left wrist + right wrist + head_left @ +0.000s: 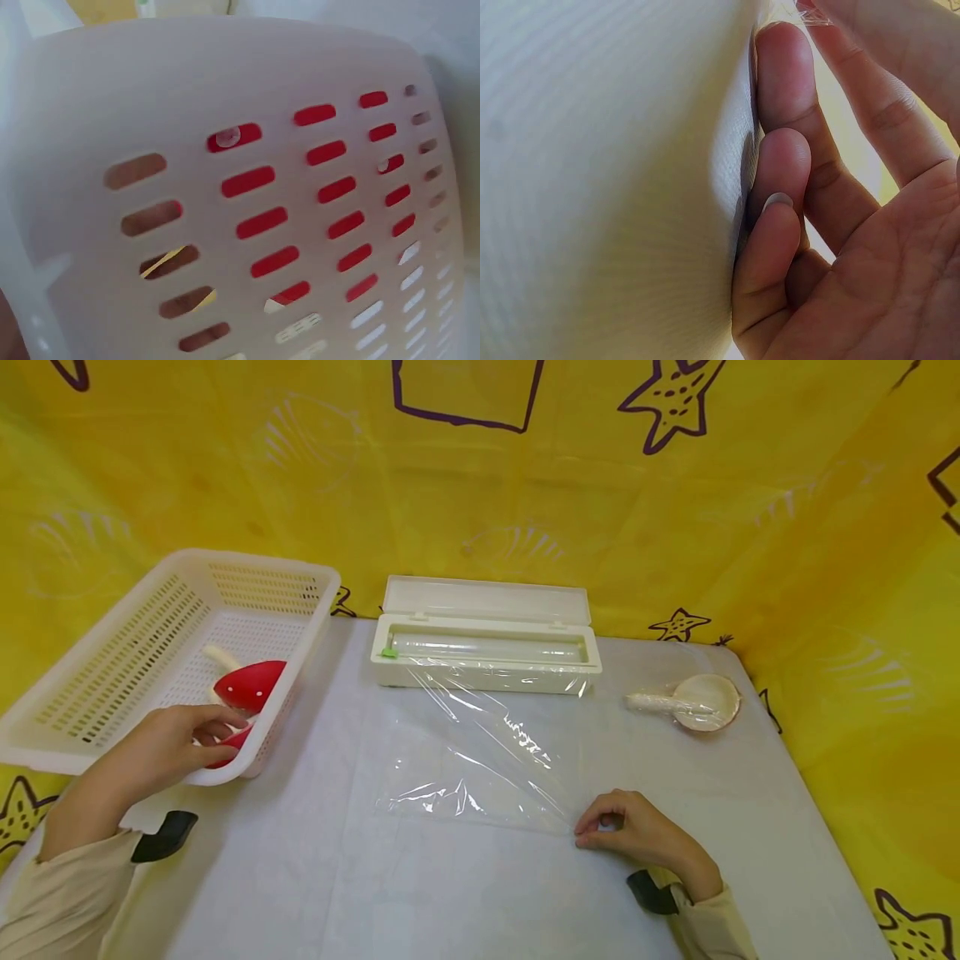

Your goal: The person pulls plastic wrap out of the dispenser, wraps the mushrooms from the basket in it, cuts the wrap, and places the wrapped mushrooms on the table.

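Note:
My left hand [168,739] reaches over the near side of a white plastic basket [300,668]. Its thumb and fingers pinch a red ladle [236,739], partly hidden by the hand. Beyond it in the basket lies another red, white-dotted ladle [251,685] with a cream handle. Red also shows through the basket's slots in the left wrist view. At the table's middle, my right hand [637,831] pinches the near right corner of a clear sheet of plastic wrap [480,760]. In the right wrist view the right hand's other fingers [776,180] curl against the white tabletop.
The sheet runs from a roll [487,647] in an open cream dispenser box [487,677] with a green slider [388,653]. On the right lies a cream ladle [705,703] covered in wrap. A yellow patterned cloth [480,510] hangs behind the white table [420,893].

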The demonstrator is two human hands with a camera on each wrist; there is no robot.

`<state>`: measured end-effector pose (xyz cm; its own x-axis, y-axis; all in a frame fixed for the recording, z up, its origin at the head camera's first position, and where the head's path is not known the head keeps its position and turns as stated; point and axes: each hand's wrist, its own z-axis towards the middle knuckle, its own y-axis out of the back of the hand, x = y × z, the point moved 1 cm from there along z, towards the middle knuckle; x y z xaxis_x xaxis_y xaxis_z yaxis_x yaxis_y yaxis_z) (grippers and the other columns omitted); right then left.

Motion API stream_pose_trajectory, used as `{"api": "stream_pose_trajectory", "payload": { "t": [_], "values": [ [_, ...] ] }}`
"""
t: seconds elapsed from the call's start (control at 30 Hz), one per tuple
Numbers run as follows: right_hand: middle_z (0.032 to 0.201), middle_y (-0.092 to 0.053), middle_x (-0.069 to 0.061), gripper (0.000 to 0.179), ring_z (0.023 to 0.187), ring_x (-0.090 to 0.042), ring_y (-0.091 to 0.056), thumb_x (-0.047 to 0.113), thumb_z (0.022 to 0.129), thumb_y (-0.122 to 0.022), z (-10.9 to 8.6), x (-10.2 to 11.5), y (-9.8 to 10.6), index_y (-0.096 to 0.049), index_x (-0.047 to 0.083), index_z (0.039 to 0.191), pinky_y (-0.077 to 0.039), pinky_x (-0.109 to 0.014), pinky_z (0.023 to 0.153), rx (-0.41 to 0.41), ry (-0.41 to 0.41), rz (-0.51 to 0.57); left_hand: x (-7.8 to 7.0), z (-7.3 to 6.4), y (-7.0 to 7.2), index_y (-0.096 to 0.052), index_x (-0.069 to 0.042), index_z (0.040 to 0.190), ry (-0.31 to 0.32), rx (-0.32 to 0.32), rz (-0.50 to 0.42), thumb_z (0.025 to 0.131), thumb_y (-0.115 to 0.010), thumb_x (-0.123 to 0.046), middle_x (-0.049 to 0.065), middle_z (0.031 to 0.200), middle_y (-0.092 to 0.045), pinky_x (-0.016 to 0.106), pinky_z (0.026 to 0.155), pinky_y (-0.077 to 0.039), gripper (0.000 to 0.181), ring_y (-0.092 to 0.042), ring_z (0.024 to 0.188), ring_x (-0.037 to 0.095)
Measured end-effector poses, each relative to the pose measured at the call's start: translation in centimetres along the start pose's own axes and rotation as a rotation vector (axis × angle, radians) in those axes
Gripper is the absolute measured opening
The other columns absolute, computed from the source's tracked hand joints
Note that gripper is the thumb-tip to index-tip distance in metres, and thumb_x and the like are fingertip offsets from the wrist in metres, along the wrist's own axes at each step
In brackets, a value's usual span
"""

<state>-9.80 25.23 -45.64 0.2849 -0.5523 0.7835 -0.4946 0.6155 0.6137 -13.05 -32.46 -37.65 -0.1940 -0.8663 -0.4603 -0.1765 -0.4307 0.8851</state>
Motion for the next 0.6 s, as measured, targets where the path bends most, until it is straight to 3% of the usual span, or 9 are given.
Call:
{"api": "stream_pose_trajectory", "payload": {
  "t": [0.17,0.33,0.4,0.47,0.6],
  "values": [
    [0.084,-0.073,0.009,0.009,0.074,-0.007,-0.052,0.027,0.081,-0.081,0.1,0.1,0.0,-0.077,0.022,0.087,-0.042,-0.022,0.066,0.002,-0.002,-0.004,-0.1,0.1,0.4,-0.071,-0.005,0.111,-0.013,0.006,0.07,0.081,-0.077,-0.008,0.003,0.092,-0.072,0.022,0.066,-0.048,0.03,-0.058,0.08,0.003],
    [0.084,-0.073,0.008,0.009,0.074,-0.006,-0.052,0.027,0.081,-0.081,0.1,0.1,0.0,-0.077,0.022,0.087,-0.042,-0.022,0.066,0.004,-0.008,0.005,-0.3,-0.5,1.2,-0.068,0.001,0.117,0.029,-0.064,0.071,0.081,-0.078,-0.008,0.016,0.094,-0.073,0.019,0.062,-0.047,0.038,-0.064,0.082,0.028],
    [0.084,-0.072,0.008,0.008,0.074,-0.006,-0.051,0.027,0.082,-0.081,0.1,0.1,0.0,-0.077,0.022,0.087,-0.042,-0.022,0.065,0.003,-0.007,0.002,-0.4,-0.9,1.6,-0.067,0.004,0.118,0.046,-0.113,0.055,0.082,-0.078,-0.009,0.021,0.095,-0.072,0.018,0.059,-0.047,0.04,-0.064,0.081,0.031],
    [0.083,-0.072,0.009,0.008,0.073,-0.007,-0.051,0.027,0.082,-0.081,0.0,0.1,0.0,-0.077,0.022,0.087,-0.042,-0.023,0.065,0.0,-0.001,-0.002,-0.6,-1.2,1.9,-0.065,0.006,0.118,0.053,-0.157,0.037,0.082,-0.078,-0.008,0.025,0.094,-0.071,0.017,0.056,-0.047,0.04,-0.064,0.077,0.028],
    [0.084,-0.072,0.009,0.008,0.073,-0.007,-0.051,0.026,0.082,-0.081,0.0,0.1,-0.1,-0.077,0.022,0.087,-0.042,-0.023,0.064,-0.004,0.009,-0.004,-1.4,-1.9,2.5,-0.066,0.004,0.116,0.064,-0.252,0.015,0.083,-0.077,-0.008,0.024,0.091,-0.071,0.014,0.052,-0.044,0.037,-0.056,0.068,-0.002]
  ]
}}
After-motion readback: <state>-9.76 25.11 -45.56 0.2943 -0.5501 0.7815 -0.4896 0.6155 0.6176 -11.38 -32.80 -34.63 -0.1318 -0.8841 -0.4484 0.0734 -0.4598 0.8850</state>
